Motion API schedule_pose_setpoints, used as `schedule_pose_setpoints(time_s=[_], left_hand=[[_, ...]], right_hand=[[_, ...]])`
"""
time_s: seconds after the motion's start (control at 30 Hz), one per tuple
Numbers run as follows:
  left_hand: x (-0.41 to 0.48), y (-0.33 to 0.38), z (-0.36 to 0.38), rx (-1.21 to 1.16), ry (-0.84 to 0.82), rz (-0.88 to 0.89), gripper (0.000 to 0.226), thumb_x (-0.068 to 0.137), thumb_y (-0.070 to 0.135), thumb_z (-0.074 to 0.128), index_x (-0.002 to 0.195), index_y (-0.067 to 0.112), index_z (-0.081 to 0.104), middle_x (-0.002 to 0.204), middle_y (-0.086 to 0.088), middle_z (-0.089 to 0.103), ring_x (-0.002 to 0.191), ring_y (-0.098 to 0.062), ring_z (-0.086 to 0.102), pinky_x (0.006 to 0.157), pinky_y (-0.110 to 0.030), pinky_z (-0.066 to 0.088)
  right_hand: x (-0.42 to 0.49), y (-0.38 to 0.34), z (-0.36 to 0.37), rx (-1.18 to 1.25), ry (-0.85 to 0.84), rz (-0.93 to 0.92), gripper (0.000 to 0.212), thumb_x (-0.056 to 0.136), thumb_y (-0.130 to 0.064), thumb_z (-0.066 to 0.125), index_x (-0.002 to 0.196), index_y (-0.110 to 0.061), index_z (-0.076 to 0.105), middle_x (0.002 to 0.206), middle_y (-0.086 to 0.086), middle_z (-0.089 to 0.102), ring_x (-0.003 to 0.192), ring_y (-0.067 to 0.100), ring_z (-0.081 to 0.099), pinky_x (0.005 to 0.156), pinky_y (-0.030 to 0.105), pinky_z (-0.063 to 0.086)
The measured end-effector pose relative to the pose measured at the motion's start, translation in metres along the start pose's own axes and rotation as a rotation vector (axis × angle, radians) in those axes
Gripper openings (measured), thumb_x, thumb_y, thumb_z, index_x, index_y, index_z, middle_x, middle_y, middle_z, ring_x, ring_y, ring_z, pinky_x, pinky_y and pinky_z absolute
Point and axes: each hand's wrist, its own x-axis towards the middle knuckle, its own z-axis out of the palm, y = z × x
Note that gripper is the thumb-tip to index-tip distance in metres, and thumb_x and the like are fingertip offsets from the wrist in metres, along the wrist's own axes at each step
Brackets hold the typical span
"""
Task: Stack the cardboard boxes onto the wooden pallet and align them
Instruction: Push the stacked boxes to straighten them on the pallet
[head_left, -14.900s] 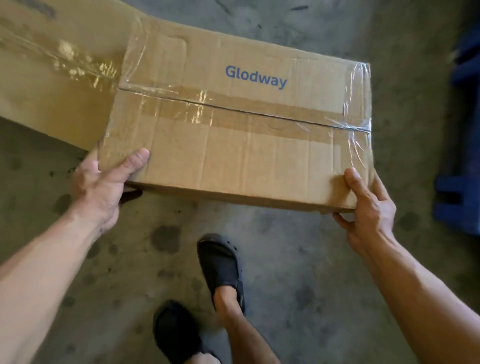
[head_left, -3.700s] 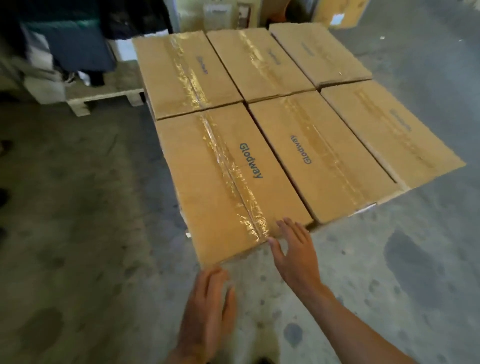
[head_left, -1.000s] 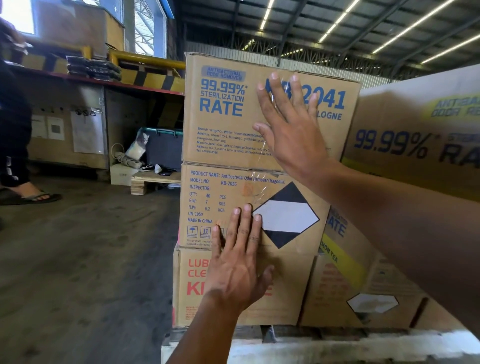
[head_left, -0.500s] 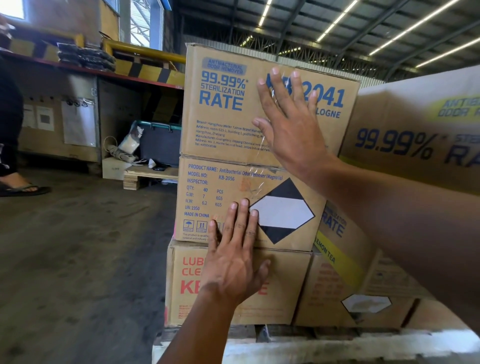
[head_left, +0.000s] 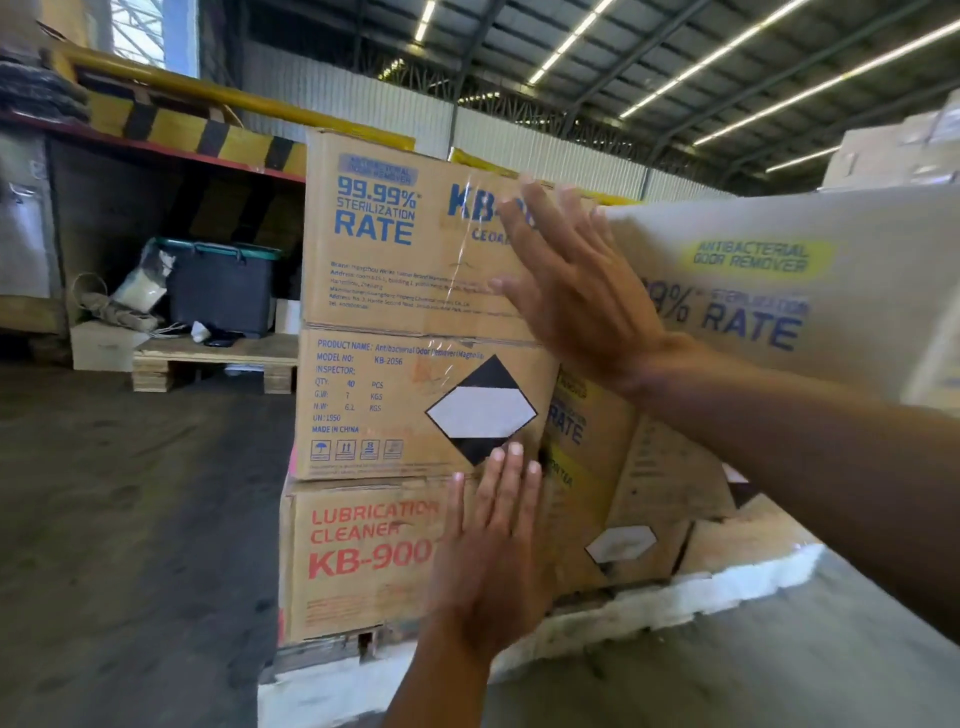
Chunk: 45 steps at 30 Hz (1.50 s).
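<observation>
Three cardboard boxes stand stacked in front of me. The top box reads "99.99% sterilization rate", the middle box bears a black-and-white diamond label, and the bottom box reads "Lubrication Cleaner KB-900". The stack sits on a pallet whose edge shows white. My right hand lies flat with spread fingers on the right part of the top box. My left hand is flat, fingers straight, against the right edge of the bottom and middle boxes. A pale box juts in at the right, close to the camera.
More boxes sit behind the stack at the right. At the left, a low wooden pallet carries a dark bin and clutter under a shelf with yellow-black striping. Bare concrete floor stretches to the left.
Earlier I carried and laid Glodway boxes on a pallet. In the last second both hands slid rightward along this stack, and my view shifted to the right.
</observation>
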Motion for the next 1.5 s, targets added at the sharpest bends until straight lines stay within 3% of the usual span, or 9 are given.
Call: schedule_pose_setpoints(time_s=[0.13, 0.23, 0.37, 0.47, 0.63, 0.8, 1.1, 1.3, 1.5], left_hand=[[-0.001, 0.075, 0.015, -0.113, -0.048, 0.114, 0.108, 0.069, 0.062, 0.067, 0.152, 0.004, 0.03, 0.16, -0.018, 0.028, 0.147, -0.036, 0.025, 0.116, -0.057, 0.014], [0.001, 0.135, 0.019, -0.186, -0.046, 0.199, 0.099, 0.074, 0.063, 0.055, 0.151, 0.006, 0.031, 0.158, -0.013, 0.031, 0.143, -0.032, 0.037, 0.113, -0.056, 0.02], [0.019, 0.202, 0.017, -0.213, 0.068, 0.278, 0.11, 0.077, 0.064, 0.049, 0.159, 0.004, 0.006, 0.16, -0.017, 0.032, 0.147, -0.031, 0.034, 0.12, -0.05, 0.005], [0.026, 0.237, 0.024, -0.194, 0.108, 0.239, 0.1, 0.085, 0.063, 0.047, 0.157, 0.004, 0.011, 0.161, -0.016, 0.03, 0.148, -0.032, 0.03, 0.124, -0.046, 0.0], [0.034, 0.252, 0.054, 0.053, 0.064, 0.195, 0.086, 0.096, 0.062, 0.029, 0.156, 0.001, 0.026, 0.165, -0.02, 0.019, 0.15, -0.036, 0.026, 0.115, -0.056, 0.022], [0.061, 0.262, 0.069, 0.228, 0.039, -0.06, 0.101, 0.077, 0.059, 0.051, 0.155, 0.0, 0.026, 0.159, -0.021, 0.03, 0.154, -0.029, -0.005, 0.116, -0.058, 0.019], [0.091, 0.293, 0.083, 0.39, -0.004, -0.284, 0.093, 0.088, 0.063, 0.045, 0.154, 0.0, 0.027, 0.163, -0.023, 0.022, 0.153, -0.035, 0.012, 0.118, -0.059, 0.013], [0.105, 0.258, 0.102, 0.391, -0.057, -0.359, 0.098, 0.086, 0.071, 0.039, 0.154, 0.001, 0.032, 0.162, -0.02, 0.018, 0.152, -0.028, -0.02, 0.119, -0.057, 0.012], [0.107, 0.238, 0.12, 0.354, -0.001, -0.304, 0.107, 0.084, 0.071, 0.049, 0.16, 0.006, 0.011, 0.168, -0.015, 0.009, 0.155, -0.031, 0.002, 0.122, -0.054, 0.008]], right_hand=[[-0.03, 0.005, -0.065, 0.015, 0.12, 0.043, 0.066, 0.102, -0.043, 0.045, 0.154, -0.005, 0.034, 0.162, 0.02, 0.028, 0.148, 0.049, 0.023, 0.117, 0.06, 0.022], [-0.054, 0.015, -0.105, 0.036, 0.179, 0.062, 0.066, 0.102, -0.042, 0.048, 0.153, -0.003, 0.036, 0.161, 0.022, 0.03, 0.148, 0.049, 0.023, 0.117, 0.059, 0.021], [-0.098, 0.049, -0.143, 0.032, 0.268, 0.099, 0.067, 0.102, -0.043, 0.046, 0.154, -0.003, 0.034, 0.162, 0.022, 0.027, 0.15, 0.047, 0.018, 0.119, 0.059, 0.019], [-0.136, 0.083, -0.154, 0.057, 0.287, 0.127, 0.07, 0.104, -0.045, 0.042, 0.157, -0.003, 0.024, 0.165, 0.02, 0.018, 0.153, 0.044, 0.009, 0.123, 0.059, 0.014], [-0.181, 0.13, -0.146, 0.214, 0.345, 0.192, 0.073, 0.101, -0.047, 0.04, 0.157, -0.003, 0.023, 0.165, 0.018, 0.02, 0.153, 0.041, 0.011, 0.122, 0.052, 0.01], [-0.22, 0.176, -0.129, 0.306, 0.336, 0.182, 0.073, 0.102, -0.051, 0.031, 0.159, -0.008, 0.016, 0.168, 0.013, 0.014, 0.155, 0.037, 0.006, 0.124, 0.051, 0.005], [-0.234, 0.232, -0.085, 0.234, 0.337, 0.286, 0.074, 0.103, -0.055, 0.027, 0.16, -0.008, 0.018, 0.168, 0.011, 0.016, 0.153, 0.043, 0.01, 0.123, 0.058, 0.01], [-0.219, 0.229, -0.061, 0.148, 0.405, 0.281, 0.073, 0.105, -0.058, 0.023, 0.16, -0.01, 0.017, 0.167, 0.009, 0.018, 0.152, 0.045, 0.014, 0.122, 0.056, 0.004], [-0.195, 0.232, -0.026, 0.083, 0.365, 0.295, 0.075, 0.105, -0.06, 0.02, 0.16, -0.01, 0.016, 0.167, 0.01, 0.017, 0.152, 0.045, 0.013, 0.121, 0.057, 0.006]])
